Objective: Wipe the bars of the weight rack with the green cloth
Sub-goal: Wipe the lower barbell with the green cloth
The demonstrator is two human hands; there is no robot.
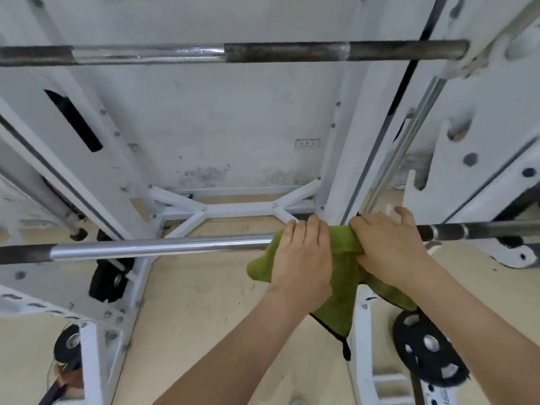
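A green cloth (342, 267) is draped over the lower steel bar (160, 247) of the white weight rack (96, 159), right of the middle. My left hand (302, 258) grips the cloth around the bar, fingers curled over the top. Just to its right, my right hand (390, 247) also grips the cloth on the bar. The cloth's loose end hangs down between my forearms. A second bar (233, 52) runs across the top of the view.
Black weight plates hang on the rack: one at lower right (429, 352), two smaller at left (108, 282) (67, 343). A chrome guide rod (403, 147) slants up on the right. White base braces (233, 209) cross the tan floor before a scuffed wall.
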